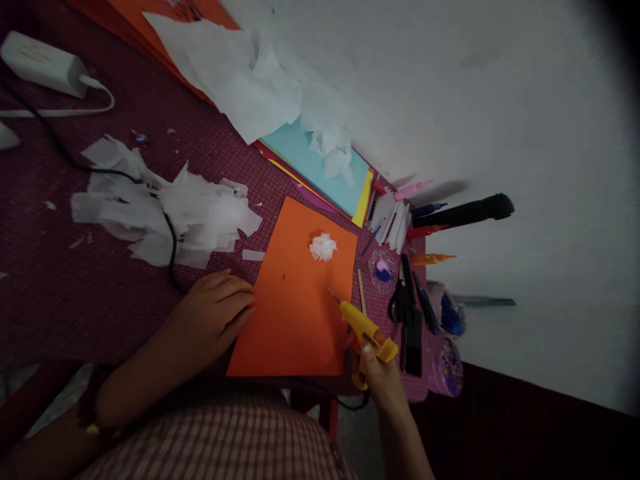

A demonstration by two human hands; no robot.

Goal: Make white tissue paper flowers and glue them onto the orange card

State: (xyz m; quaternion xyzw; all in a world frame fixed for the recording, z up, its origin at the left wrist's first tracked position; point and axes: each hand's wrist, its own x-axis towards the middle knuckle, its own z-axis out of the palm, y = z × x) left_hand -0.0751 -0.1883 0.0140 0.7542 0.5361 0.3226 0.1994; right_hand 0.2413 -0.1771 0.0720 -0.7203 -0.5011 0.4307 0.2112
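Observation:
My right hand (383, 377) is wrapped round the handle of a yellow hot glue gun (363, 323). Its nozzle points up and left over a sheet of orange paper (295, 320). On the upper part of that sheet sits a small ruffled white paper flower (323, 247), apart from the nozzle. My left hand (215, 310) lies flat with fingers stretched out, holding nothing, at the sheet's left edge. A black cord (173, 247) runs close by it, across a pile of torn white paper pieces (195, 210).
Coloured paper sheets (300, 160) and crumpled white paper (240, 73) lie at the back by the wall. Scissors (401, 303), a small clear dish (382, 270), several upright tools and a pink tub (445, 367) crowd the right edge. A white adapter (45, 63) is far left.

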